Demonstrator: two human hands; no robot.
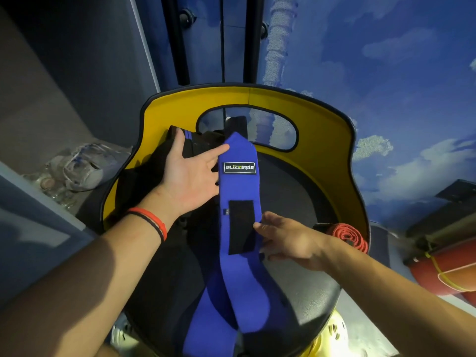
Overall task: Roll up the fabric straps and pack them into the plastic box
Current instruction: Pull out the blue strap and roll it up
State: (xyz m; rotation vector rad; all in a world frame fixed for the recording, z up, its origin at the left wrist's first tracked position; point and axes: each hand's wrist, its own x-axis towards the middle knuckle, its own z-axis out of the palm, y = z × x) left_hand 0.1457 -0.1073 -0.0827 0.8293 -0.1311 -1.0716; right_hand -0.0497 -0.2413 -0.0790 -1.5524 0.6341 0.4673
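Where the grey wall (64, 99) stands on the far left, some crumpled clear bags (77, 168) lie in a heap. Next comes the left hand (192, 176), palm up. Its thumb lies on the front of the blue strap (239, 191) near the top and its fingers go behind, so it holds the strap. The strap runs down over the black seat of a yellow chair (322, 140). The right hand (288, 238) pinches the strap's edge by a black patch (240, 225). A rolled red strap (346, 237) lies on the seat's right side.
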